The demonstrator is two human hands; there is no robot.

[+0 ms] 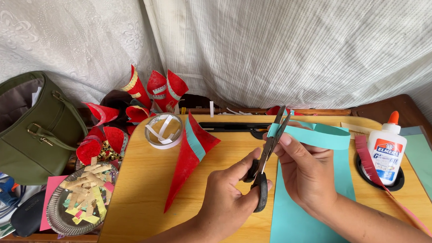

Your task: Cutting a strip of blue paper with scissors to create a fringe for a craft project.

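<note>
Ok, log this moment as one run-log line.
left hand: holds black scissors, blades open | right hand: holds teal paper strip between blades | wooden lap table: red paper cone, glue bottle

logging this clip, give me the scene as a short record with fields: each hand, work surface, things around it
left hand: grips black scissors, blades open around the strip
right hand: holds a teal paper strip, looped
surface: wooden lap table, teal paper sheet under the hands
on table: red paper cone, white glue bottle in the cup recess
left of table: green handbag, silver plate of paper scraps
</note>
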